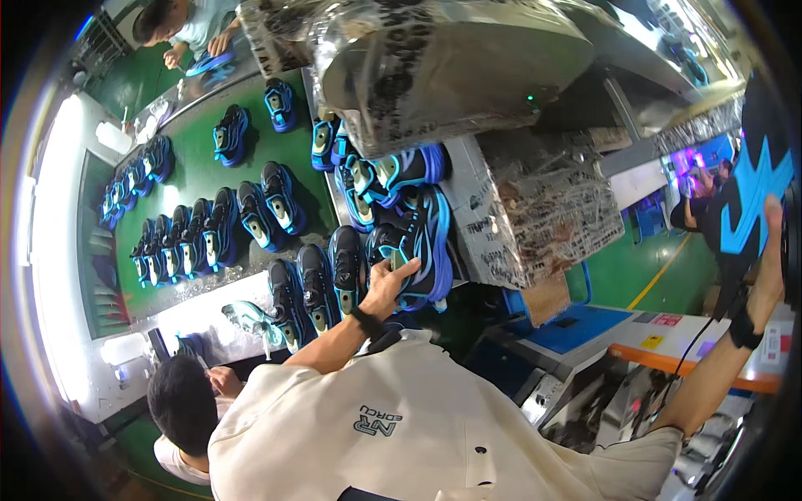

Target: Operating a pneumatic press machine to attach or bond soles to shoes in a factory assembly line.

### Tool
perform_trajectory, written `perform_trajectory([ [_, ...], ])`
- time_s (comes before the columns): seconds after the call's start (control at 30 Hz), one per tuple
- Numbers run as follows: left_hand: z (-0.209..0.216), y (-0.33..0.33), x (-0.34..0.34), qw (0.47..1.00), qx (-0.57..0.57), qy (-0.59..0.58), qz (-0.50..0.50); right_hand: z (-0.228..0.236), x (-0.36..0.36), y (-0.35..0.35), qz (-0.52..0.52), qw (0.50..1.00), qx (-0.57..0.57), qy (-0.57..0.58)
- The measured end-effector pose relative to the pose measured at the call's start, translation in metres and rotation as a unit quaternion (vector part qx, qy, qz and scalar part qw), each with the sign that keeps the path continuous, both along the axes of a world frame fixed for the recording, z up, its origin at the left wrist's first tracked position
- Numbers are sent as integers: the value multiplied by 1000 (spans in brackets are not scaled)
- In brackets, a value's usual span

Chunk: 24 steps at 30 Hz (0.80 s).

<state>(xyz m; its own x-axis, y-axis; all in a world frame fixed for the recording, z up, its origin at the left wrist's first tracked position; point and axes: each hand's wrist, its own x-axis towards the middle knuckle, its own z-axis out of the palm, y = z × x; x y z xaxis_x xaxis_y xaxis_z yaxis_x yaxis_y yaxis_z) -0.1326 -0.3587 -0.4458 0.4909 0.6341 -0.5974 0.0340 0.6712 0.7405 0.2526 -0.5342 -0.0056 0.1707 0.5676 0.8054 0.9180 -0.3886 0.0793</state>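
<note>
With its fingers closed round the side, my left hand [391, 282] grips a black sneaker [436, 238] that has a thick blue-violet sole. That shoe lies among several like it at the end of a row, next to a black sneaker [345, 260] with a pale green heel piece. Far out to the right, my right hand [772, 242] is raised and closed on a black shoe [756, 200] with blue patches, apparently turned underside toward me. The picture's dark rim cuts off part of this hand and shoe. A black band circles each wrist.
A green conveyor belt [188, 188] carries several sneakers on the left. A plastic-wrapped machine [451, 67] overhangs ahead, beside a wrapped box [543, 217]. A blue and white machine [568, 334] stands at right. Co-workers sit lower left [184, 409] and stand upper left [180, 25].
</note>
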Motion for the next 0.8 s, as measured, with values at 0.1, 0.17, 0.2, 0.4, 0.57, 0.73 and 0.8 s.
perform_trajectory([
  [0.1, -29, -1, 10, 955, 234, 164, -81, -18, -1, -74, -112, 993, -26, -18],
  [0.17, -36, 8, 2, 929, 225, 248, -158, -40, -17, -113, -93, 994, 19, 55],
  [0.2, -36, 13, -2, 892, 284, 291, -197, -53, -30, -130, -100, 991, 39, 81],
  [0.4, 12, 17, -4, 727, 481, 413, -264, -136, -120, -207, -121, 952, 121, 255],
  [0.57, 99, -44, 29, 829, 477, 116, -268, -182, -195, -240, -218, 945, 152, 191],
  [0.73, 168, -183, 104, 727, 287, -387, -488, -189, -238, -268, -224, 929, 168, 243],
  [0.8, 176, -265, 121, 684, 261, -462, -501, -183, -246, -283, -204, 946, 203, 150],
])
